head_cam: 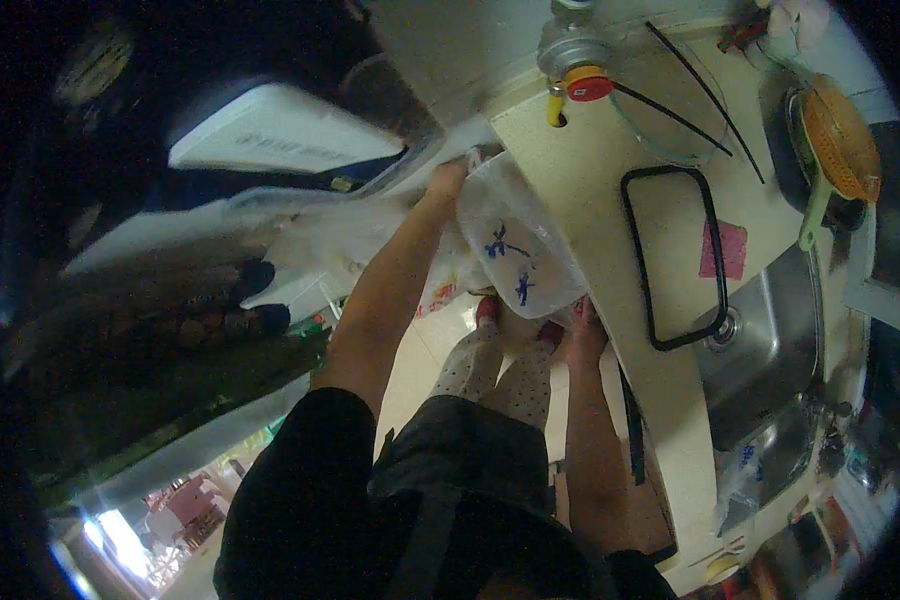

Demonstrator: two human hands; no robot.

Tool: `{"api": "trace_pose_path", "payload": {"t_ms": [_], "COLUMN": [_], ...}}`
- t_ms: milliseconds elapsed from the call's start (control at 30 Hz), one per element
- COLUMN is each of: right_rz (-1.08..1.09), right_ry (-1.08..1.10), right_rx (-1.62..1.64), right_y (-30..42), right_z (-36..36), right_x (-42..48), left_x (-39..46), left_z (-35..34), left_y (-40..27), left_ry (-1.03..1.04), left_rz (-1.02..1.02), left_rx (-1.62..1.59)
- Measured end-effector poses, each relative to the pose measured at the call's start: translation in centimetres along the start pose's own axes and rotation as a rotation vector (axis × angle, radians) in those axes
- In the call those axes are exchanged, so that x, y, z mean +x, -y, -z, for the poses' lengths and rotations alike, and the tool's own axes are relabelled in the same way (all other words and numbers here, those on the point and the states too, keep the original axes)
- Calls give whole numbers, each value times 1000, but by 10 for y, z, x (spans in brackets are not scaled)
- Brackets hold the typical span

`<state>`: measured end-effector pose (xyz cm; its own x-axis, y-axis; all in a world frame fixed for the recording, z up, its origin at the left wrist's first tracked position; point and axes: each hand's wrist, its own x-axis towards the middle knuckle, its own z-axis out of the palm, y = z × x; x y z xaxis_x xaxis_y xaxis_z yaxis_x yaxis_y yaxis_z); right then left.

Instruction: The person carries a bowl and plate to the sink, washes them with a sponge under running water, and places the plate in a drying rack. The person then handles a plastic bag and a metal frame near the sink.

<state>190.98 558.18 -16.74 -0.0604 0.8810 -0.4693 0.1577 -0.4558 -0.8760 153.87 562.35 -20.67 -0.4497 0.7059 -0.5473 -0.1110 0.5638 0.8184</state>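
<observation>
A translucent plastic container or lid with blue handwritten marks is tilted in front of me, beside the cream countertop's edge. My left hand grips its far left end, where some clear plastic film bunches up; the fingertips are partly hidden. At the near right end, my right hand has its fingers on the rim, close against the counter edge. Left of the container hang whitish plastic bags, one with red print. On the counter lies a black rectangular ring, reaching over the sink rim and partly over a pink cloth.
A steel sink with a plastic bag is on the right. An orange strainer, a green-handled utensil and black strips lie farther back. A valve with a red cap stands near the wall. A white box is left.
</observation>
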Motion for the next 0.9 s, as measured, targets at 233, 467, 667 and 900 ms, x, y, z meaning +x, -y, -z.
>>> {"api": "trace_pose_path", "payload": {"t_ms": [233, 467, 667, 900], "right_rz": [-272, -360, -199, 265], "right_ry": [-26, -108, -57, 165], "right_rx": [693, 571, 149, -217], "right_y": [-3, -22, 65, 86], "right_z": [-25, -29, -26, -1], "right_x": [33, 44, -7, -37], "left_x": [50, 0, -89, -66], "left_z": [-14, -8, 19, -4], "left_y": [-15, -57, -46, -114], "left_ry": [276, 339, -137, -6], "left_rz": [223, 298, -166, -953], "left_rx": [-100, -557, -185, 691]}}
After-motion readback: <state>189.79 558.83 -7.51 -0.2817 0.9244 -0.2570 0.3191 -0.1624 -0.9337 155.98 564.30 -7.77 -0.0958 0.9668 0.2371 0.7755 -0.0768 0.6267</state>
